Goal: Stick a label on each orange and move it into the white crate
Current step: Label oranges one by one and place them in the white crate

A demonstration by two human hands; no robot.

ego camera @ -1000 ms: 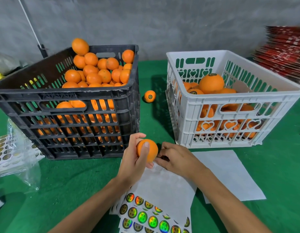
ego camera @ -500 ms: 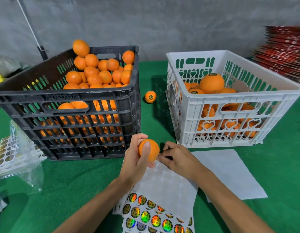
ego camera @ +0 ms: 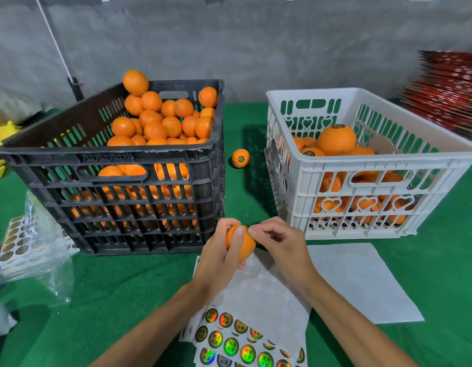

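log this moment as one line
left hand grips round orange | right hand pinches at its top | white plastic crate part-filled

Illumination is bright, even and overhead. The white crate (ego camera: 367, 165) casts a dark shadow leftward onto the green counter (ego camera: 118, 284). Centre focus is sharp. Wide-angle distortion bows the edges; the red stack (ego camera: 451, 91) at right is smeared. Sticker sheets (ego camera: 234, 343) show iridescent glare.

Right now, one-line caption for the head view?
Left hand grips an orange while right hand pinches at its top, between black crate and white crate.
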